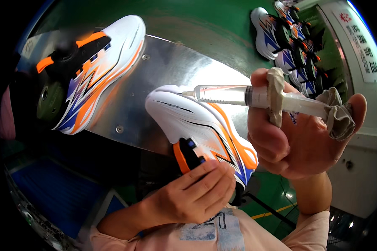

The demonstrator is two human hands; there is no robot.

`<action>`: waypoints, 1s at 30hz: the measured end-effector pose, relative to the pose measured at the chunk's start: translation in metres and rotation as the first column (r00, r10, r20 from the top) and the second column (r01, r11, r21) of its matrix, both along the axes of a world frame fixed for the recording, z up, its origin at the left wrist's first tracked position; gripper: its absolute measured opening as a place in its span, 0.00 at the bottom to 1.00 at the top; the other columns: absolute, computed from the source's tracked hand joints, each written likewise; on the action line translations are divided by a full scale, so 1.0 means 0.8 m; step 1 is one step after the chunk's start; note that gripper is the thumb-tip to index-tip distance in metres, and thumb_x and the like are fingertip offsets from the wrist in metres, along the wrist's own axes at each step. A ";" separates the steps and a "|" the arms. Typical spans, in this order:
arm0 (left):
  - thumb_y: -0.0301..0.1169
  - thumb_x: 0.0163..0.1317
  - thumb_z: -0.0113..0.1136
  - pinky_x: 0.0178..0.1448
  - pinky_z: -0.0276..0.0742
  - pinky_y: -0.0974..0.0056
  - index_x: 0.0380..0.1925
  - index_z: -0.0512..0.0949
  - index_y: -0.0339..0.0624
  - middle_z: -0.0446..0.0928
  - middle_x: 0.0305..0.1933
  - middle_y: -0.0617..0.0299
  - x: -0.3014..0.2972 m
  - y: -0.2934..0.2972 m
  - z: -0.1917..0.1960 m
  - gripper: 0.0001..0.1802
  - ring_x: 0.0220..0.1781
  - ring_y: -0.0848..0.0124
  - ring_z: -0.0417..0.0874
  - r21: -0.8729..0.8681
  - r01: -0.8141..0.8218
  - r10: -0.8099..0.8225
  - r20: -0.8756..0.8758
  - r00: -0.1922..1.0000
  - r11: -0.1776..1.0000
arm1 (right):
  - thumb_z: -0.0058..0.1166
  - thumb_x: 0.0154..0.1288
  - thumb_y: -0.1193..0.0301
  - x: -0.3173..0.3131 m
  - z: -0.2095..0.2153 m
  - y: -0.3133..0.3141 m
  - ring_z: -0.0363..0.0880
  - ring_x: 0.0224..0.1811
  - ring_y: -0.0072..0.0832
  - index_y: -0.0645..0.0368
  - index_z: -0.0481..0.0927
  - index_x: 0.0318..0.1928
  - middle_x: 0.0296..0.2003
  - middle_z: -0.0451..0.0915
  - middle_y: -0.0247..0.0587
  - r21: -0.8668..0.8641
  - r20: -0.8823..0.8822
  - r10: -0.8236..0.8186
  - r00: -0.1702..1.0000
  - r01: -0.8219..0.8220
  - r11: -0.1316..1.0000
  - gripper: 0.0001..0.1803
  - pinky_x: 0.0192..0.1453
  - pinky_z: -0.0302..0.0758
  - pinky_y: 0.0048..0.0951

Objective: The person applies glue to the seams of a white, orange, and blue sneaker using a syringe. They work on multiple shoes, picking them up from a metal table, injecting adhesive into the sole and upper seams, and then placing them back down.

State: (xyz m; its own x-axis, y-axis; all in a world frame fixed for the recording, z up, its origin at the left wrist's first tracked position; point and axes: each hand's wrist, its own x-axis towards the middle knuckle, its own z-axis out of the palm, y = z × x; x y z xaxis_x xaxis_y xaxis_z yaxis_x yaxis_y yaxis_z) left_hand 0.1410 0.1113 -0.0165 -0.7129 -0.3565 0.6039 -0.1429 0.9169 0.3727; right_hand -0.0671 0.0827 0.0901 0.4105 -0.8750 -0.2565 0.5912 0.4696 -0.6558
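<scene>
My left hand (pixel 201 190) is closed on the heel end of a white sneaker (pixel 186 111) with orange and blue markings, tilted with its toe pointing up and left. My right hand (pixel 305 138) grips a clear syringe (pixel 224 94), fingers around its barrel and the thumb behind the plunger. Beige wrapping covers the syringe's finger flange and plunger end. Its tip lies against or just over the sneaker's toe edge, where upper and sole meet; I cannot tell if it touches. Clear contents show in the barrel.
A second matching sneaker (pixel 98 73) sits at the left on a metal plate (pixel 163 62) with screws, fitted over a dark green form. Several similar sneakers (pixel 266 35) stand on green bristles at the upper right. A blue panel (pixel 56 194) is at the lower left.
</scene>
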 end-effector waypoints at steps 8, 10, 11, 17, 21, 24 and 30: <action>0.30 0.62 0.55 0.66 0.74 0.59 0.42 0.81 0.42 0.81 0.49 0.60 0.008 -0.002 -0.010 0.11 0.54 0.66 0.81 -0.024 0.033 -0.034 -0.032 0.999 0.999 | 0.44 0.54 0.25 0.029 -0.008 -0.034 0.69 0.28 0.27 0.67 0.47 0.70 0.37 0.70 0.52 0.093 -0.031 0.027 0.999 -0.024 0.995 0.63 0.27 0.73 0.26; 0.30 0.62 0.54 0.66 0.74 0.59 0.42 0.81 0.42 0.81 0.49 0.60 0.009 -0.005 -0.010 0.11 0.54 0.66 0.81 -0.019 0.054 -0.055 -0.035 0.998 0.998 | 0.44 0.54 0.25 0.031 -0.011 -0.039 0.68 0.27 0.27 0.68 0.48 0.70 0.36 0.70 0.51 0.104 -0.079 0.025 0.997 -0.017 0.994 0.63 0.26 0.72 0.25; 0.31 0.62 0.54 0.65 0.74 0.59 0.42 0.81 0.41 0.81 0.48 0.60 0.008 -0.003 -0.012 0.11 0.54 0.66 0.81 -0.020 0.043 -0.044 -0.050 0.998 0.999 | 0.44 0.53 0.25 0.034 -0.009 -0.040 0.67 0.27 0.26 0.68 0.48 0.70 0.36 0.70 0.51 0.121 -0.111 0.008 0.994 0.005 0.993 0.63 0.26 0.72 0.25; 0.29 0.61 0.54 0.62 0.76 0.60 0.39 0.81 0.39 0.81 0.45 0.60 0.007 -0.007 -0.013 0.10 0.51 0.67 0.82 -0.034 0.027 -0.029 -0.068 0.997 0.999 | 0.49 0.50 0.24 0.062 0.010 -0.046 0.66 0.25 0.24 0.69 0.49 0.69 0.35 0.71 0.49 0.197 -0.293 -0.092 0.952 0.154 0.968 0.65 0.24 0.69 0.23; 0.28 0.59 0.57 0.61 0.77 0.62 0.38 0.81 0.39 0.81 0.43 0.62 0.005 -0.007 -0.015 0.08 0.48 0.68 0.83 -0.047 0.011 -0.015 -0.089 0.996 0.999 | 0.55 0.45 0.25 0.049 0.006 -0.029 0.67 0.25 0.23 0.70 0.51 0.66 0.32 0.72 0.47 0.083 -0.302 -0.032 0.953 0.060 0.995 0.67 0.24 0.68 0.21; 0.28 0.59 0.57 0.60 0.78 0.62 0.37 0.81 0.40 0.81 0.43 0.61 0.002 -0.004 -0.017 0.08 0.48 0.68 0.83 -0.033 0.010 -0.014 -0.121 0.993 0.999 | 0.58 0.42 0.25 0.030 -0.001 -0.005 0.69 0.24 0.22 0.69 0.54 0.64 0.28 0.73 0.44 -0.058 -0.303 -0.059 0.951 0.044 0.997 0.66 0.24 0.67 0.19; 0.28 0.60 0.57 0.61 0.77 0.60 0.38 0.82 0.42 0.82 0.46 0.61 0.004 -0.002 -0.006 0.08 0.53 0.65 0.82 0.025 0.022 -0.021 -0.038 0.999 0.999 | 0.56 0.33 0.20 0.009 -0.016 0.053 0.61 0.24 0.16 0.66 0.59 0.62 0.28 0.68 0.36 -0.077 -0.297 -0.143 0.944 0.126 0.989 0.69 0.24 0.56 0.17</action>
